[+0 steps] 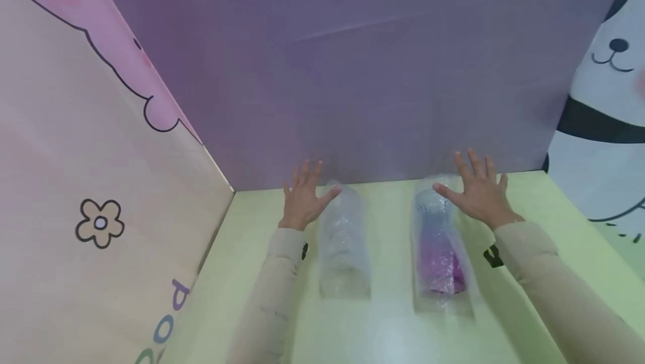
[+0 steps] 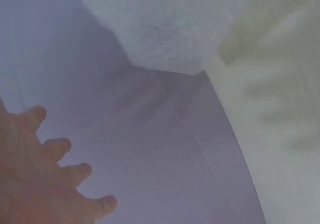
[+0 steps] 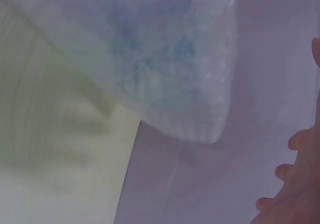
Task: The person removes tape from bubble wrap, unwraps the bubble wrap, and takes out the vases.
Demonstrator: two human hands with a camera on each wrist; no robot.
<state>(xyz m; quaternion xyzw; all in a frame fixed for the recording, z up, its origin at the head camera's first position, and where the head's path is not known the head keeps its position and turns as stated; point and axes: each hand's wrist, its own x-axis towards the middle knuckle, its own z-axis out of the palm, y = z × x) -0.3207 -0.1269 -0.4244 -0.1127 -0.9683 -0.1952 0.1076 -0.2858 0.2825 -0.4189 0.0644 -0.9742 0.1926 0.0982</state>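
Left hand [image 1: 302, 199]: fingers spread, holding nothing, thumb at the clear wrapped bottle [image 1: 344, 241], lower centre. Right hand [image 1: 481, 193]: likewise spread and empty, thumb over the purple wrapped bottle [image 1: 440, 252]. Both lie flat on the green table [image 1: 393, 330], presumably poised for grasping.

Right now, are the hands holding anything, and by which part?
Nothing is held. Both hands, left and right, are spread open beside the two bubble-wrapped bottles.
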